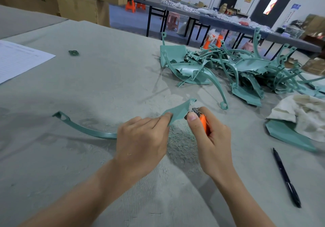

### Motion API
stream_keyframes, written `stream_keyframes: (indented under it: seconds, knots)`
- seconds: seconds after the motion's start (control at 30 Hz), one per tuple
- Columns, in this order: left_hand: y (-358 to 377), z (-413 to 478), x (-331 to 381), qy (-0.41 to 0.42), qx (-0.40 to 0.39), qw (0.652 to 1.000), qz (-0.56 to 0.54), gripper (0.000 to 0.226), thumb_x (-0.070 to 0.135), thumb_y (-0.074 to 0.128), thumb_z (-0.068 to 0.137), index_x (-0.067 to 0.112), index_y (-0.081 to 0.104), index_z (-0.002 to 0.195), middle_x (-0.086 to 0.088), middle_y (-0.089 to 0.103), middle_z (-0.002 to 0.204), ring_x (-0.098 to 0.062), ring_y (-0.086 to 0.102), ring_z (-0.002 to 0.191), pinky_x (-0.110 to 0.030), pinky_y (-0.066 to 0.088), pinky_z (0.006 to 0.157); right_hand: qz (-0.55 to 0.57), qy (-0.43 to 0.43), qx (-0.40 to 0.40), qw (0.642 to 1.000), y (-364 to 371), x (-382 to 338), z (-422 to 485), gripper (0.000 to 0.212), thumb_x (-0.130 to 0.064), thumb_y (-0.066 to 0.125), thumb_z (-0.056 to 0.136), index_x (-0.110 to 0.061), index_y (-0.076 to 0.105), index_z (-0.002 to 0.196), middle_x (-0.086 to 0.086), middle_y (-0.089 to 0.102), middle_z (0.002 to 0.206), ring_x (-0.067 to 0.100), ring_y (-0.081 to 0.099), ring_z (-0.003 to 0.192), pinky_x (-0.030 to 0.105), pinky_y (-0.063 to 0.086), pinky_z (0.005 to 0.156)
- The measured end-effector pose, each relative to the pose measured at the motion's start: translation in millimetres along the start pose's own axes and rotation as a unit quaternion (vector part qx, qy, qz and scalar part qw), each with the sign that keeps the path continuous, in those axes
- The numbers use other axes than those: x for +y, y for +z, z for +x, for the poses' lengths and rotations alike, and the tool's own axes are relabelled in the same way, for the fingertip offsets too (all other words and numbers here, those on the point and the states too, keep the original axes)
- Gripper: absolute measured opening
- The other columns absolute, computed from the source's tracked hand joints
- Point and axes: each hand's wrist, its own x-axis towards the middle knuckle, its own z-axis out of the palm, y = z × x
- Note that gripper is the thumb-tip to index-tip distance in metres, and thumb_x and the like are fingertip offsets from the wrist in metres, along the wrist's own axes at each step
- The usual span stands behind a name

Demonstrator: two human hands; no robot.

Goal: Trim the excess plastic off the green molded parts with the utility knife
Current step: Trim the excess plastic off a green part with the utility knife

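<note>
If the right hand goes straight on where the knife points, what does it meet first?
Probably the wide end of the green part pinched by the left hand: the utility knife in the right hand is at its edge, though contact is unclear.

Green part [177, 111] pinched at its wide flat end by the left hand [140, 138]. Thin and bent like a bow, with a long arm running off to the left and a small loop at the far tip. Torn, fuzzy edge at the top of the flat end. Orange utility knife [204, 123] gripped in the right hand [212, 138], thumb up by the blade, blade end right at that fuzzy edge. Big pile of more green parts [228, 68] heaped farther back on the right, bows and flat bits all tangled. One more flat green piece [288, 135] lying near on the right, partly covered
</note>
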Motion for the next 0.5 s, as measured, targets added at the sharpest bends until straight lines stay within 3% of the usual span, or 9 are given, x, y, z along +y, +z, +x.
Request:
stream_keyframes:
  seconds: [0.17,0.3,0.5]
  knots:
    - [0.5,0.4,2.2,-0.004,-0.009,1.0,-0.005,0.018,0.012,0.072,0.073,0.008,0.077,0.09,0.003,0.066,0.057,-0.016,0.056,0.045,-0.026,0.029,0.055,0.018,0.005,0.02,1.0,-5.1,2.7,1.9,0.045,-0.052,0.046,0.097,-0.016,0.049,0.069,0.011,0.039,0.059,0.016,0.033,0.047,0.025,0.026,0.044]
    - [-1.9,3.7,1.7,-0.018,0.005,1.0,0.005,0.016,0.013,0.069,0.077,0.01,0.077,0.09,0.004,0.065,0.056,-0.017,0.055,0.044,-0.026,0.028,0.055,0.011,-0.039,-0.019,0.999,-2.6,-1.9,-1.5,0.038,-0.053,0.046,0.098,-0.034,0.035,0.067,-0.005,0.034,0.053,0.006,0.031,0.045,0.017,0.024,0.047]
    - [-2.5,3.1,1.5,-0.032,0.006,0.999,-0.013,0.016,0.012,0.07,0.075,0.01,0.077,0.09,0.003,0.067,0.058,-0.017,0.056,0.045,-0.026,0.029,0.054,-0.002,-0.066,-0.035,0.997,1.0,-2.9,-4.0,0.037,-0.054,0.046,0.099,-0.038,0.031,0.068,-0.008,0.03,0.053,0.006,0.029,0.045,0.019,0.023,0.047]
